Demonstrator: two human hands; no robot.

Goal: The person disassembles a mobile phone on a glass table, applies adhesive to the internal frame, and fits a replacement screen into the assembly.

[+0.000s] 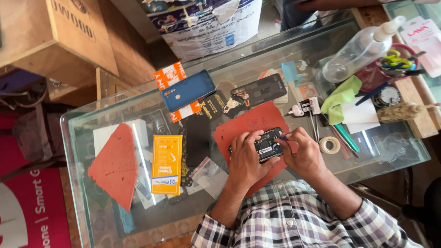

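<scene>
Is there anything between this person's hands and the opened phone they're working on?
Nothing visible. The left hand grips the opened phone directly, and the right hand touches it with a small blue tool, over the red mat.

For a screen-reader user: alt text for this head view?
Two hands hold an opened phone over a red mat on a glass table; the left hand grips it, the right hand works at its edge. A blue phone cover lies nearby.
</scene>
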